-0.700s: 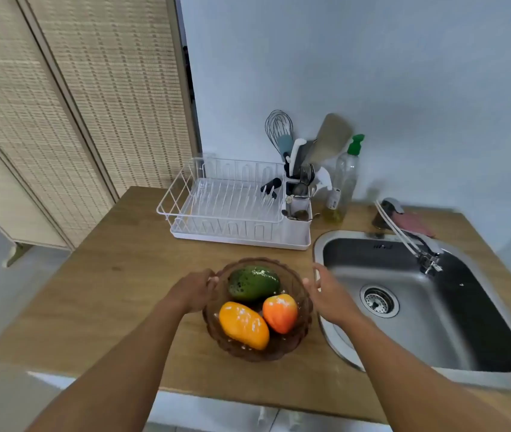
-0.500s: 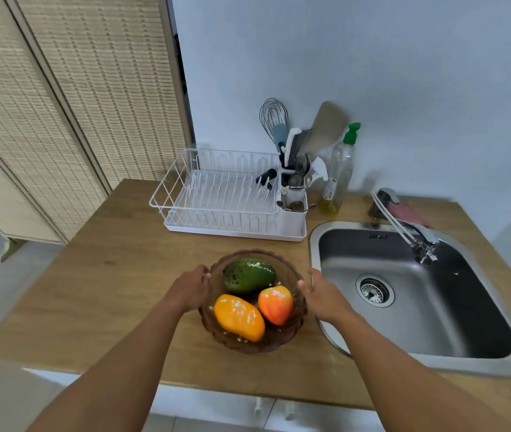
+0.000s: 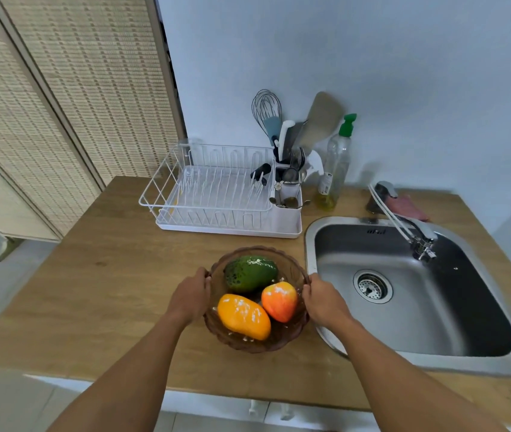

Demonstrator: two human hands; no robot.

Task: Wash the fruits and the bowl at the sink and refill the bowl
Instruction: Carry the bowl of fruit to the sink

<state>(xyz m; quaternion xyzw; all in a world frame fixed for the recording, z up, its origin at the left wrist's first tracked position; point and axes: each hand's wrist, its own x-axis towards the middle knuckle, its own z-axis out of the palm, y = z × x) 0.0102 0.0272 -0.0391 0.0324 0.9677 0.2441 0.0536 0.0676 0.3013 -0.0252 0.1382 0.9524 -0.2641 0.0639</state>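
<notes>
A brown glass bowl (image 3: 259, 342) sits on the wooden counter just left of the steel sink (image 3: 404, 291). Inside it lie a green avocado-like fruit (image 3: 249, 272), an orange mango-like fruit (image 3: 243, 316) and a red-orange apple-like fruit (image 3: 279, 300). My left hand (image 3: 190, 297) grips the bowl's left rim. On the opposite rim my right hand (image 3: 323, 302) is closed, beside the sink's edge. The tap (image 3: 416, 235) reaches over the basin and no water runs from it.
A white dish rack (image 3: 216, 194) stands behind the bowl, with a utensil holder (image 3: 288, 194) at its right end. A soap bottle (image 3: 335, 169) and a pink cloth (image 3: 404, 205) sit by the wall. The counter's front edge (image 3: 185, 388) is near my arms.
Both hands have closed tighter on the bowl's rim. The view has shifted slightly; the bowl stays beside the sink.
</notes>
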